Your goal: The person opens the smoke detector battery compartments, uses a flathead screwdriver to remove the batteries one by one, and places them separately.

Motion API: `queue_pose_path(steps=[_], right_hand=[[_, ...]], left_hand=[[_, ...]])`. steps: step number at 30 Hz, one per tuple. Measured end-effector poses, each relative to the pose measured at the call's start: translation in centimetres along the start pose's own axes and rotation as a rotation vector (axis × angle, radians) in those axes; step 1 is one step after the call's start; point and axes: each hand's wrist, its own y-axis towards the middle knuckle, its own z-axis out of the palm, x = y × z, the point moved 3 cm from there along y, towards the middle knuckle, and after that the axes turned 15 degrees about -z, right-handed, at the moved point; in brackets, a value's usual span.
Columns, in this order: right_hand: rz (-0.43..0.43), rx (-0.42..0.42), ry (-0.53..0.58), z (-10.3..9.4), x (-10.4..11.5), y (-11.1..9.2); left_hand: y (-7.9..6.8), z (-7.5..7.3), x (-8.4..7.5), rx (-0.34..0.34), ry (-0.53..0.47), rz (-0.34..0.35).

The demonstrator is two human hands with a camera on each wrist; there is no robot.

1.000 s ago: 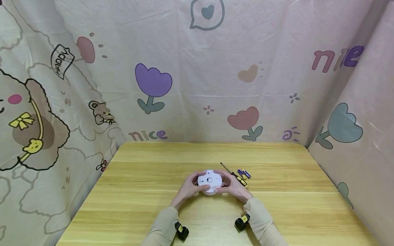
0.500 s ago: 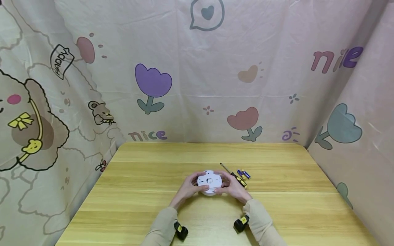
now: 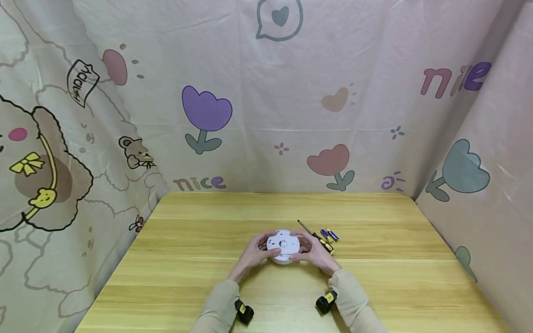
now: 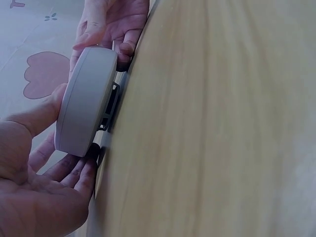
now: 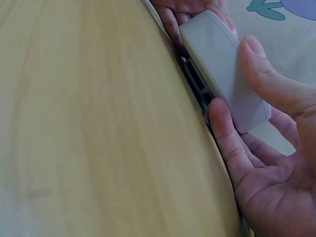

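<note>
A white round smoke detector (image 3: 284, 245) is held between both hands near the middle of the table, its flat back with small slots and a central hole facing up. In the left wrist view the smoke detector (image 4: 86, 101) shows its smooth side wall, with a dark slotted part below. My left hand (image 3: 255, 253) grips its left edge, thumb on the upper face and fingers curled beneath. My right hand (image 3: 314, 252) grips the right edge in the same way. The right wrist view shows the right hand's (image 5: 269, 163) fingers under the rim. The detector's underside is mostly hidden.
A screwdriver (image 3: 323, 243) with a black and yellow handle lies just beyond the right hand. Several small blue batteries (image 3: 332, 235) lie beside it. Printed cloth (image 3: 266, 92) hangs behind the wooden table (image 3: 187, 231) and along both sides.
The plate on the detector's upper face seems to have turned slightly, and the left thumb has shifted a little with it. Both hands keep their hold; the screwdriver and batteries stay put.
</note>
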Motion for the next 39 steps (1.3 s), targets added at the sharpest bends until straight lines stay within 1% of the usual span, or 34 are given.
queue_pose_path(steps=[7, 14, 17, 24, 33, 39], right_hand=[[0.001, 0.007, -0.006, -0.11, -0.09, -0.01], [0.024, 0.011, 0.062, -0.16, -0.27, -0.16], [0.033, 0.001, 0.082, -0.11, -0.31, -0.15], [0.016, -0.012, 0.05, 0.11, 0.02, -0.11], [0.006, -0.019, 0.055, 0.16, 0.17, -0.25], [0.016, -0.01, 0.063, 0.13, 0.16, -0.31]], left_hand=[[0.22, -0.06, -0.01, 0.01, -0.027, 0.016], [0.06, 0.04, -0.08, 0.019, -0.015, 0.028], [-0.1, 0.07, -0.21, 0.018, -0.01, 0.016], [-0.43, 0.23, -0.49, 0.013, 0.033, -0.001], [-0.26, 0.29, -0.31, 0.013, 0.017, -0.001], [-0.24, 0.37, -0.24, 0.013, 0.028, 0.014]])
